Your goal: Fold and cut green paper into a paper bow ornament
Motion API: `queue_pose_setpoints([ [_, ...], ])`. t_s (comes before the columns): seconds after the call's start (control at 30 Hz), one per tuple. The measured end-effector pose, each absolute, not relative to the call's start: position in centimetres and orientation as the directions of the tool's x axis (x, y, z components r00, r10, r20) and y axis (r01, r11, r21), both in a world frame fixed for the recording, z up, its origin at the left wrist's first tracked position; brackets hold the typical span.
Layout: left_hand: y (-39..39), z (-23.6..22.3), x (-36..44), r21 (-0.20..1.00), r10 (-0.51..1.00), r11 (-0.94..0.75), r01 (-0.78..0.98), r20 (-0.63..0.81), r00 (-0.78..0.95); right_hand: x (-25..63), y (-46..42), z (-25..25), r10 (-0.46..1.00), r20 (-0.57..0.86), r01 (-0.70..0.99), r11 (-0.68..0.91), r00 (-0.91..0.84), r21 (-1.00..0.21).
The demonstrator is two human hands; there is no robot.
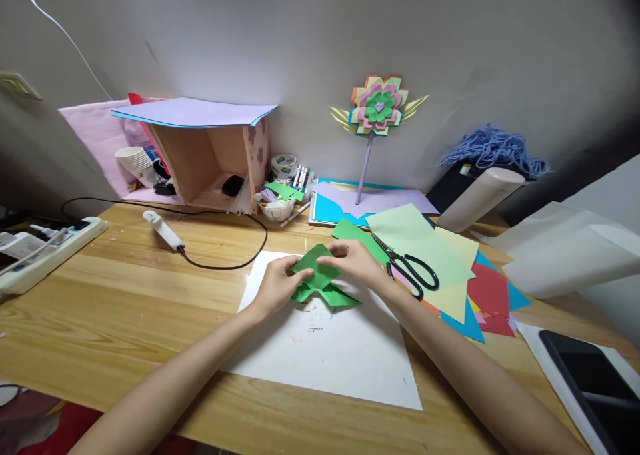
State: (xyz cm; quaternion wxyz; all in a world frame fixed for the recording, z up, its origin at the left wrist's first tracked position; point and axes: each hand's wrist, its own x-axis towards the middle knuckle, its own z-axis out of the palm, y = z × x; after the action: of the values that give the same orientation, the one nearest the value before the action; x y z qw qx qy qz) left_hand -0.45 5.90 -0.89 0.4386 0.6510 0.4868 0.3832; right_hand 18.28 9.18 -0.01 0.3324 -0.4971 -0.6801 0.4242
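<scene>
A folded green paper piece lies over the far part of a white sheet on the wooden table. My left hand pinches its left side, fingers closed on the fold. My right hand grips its upper right edge, with fingers curled over the paper. Both forearms reach in from the bottom of the view.
Black-handled scissors lie on a pile of coloured paper sheets to the right. A paper flower stands at the wall. A cardboard box, paper cups, a corded tool, a power strip and a dark tablet surround the work area.
</scene>
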Motion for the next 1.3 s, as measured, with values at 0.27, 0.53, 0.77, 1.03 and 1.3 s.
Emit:
queue_pose_setpoints([
  [0.27, 6.4, -1.2, -0.9, 0.967, 0.981, -0.043, 0.25, -0.006, 0.195, 18.2, 9.2, 0.4, 0.967, -0.009, 0.47, 0.116, -0.256, -0.875],
  [0.53, 6.6, -1.4, -1.1, 0.972, 0.983, -0.043, 0.229, 0.0, 0.183, 18.6, 9.3, 1.0, 0.943, -0.086, 0.475, 0.082, -0.321, -0.876],
  [0.77, 7.2, -1.6, -1.7, 0.972, 0.989, -0.003, 0.234, -0.032, 0.147, 19.1, 9.1, 2.6, 0.908, -0.207, 0.5, 0.003, -0.364, -0.866],
  [1.03, 7.1, -0.6, -1.7, 0.978, 0.984, 0.059, 0.202, -0.091, 0.153, 19.0, 8.9, 2.6, 0.893, -0.169, 0.462, 0.048, -0.417, -0.885],
  [1.3, 7.0, 0.2, -1.7, 0.974, 0.963, -0.001, 0.227, -0.06, 0.262, 18.8, 8.3, 2.7, 0.882, -0.132, 0.507, 0.133, -0.452, -0.851],
])
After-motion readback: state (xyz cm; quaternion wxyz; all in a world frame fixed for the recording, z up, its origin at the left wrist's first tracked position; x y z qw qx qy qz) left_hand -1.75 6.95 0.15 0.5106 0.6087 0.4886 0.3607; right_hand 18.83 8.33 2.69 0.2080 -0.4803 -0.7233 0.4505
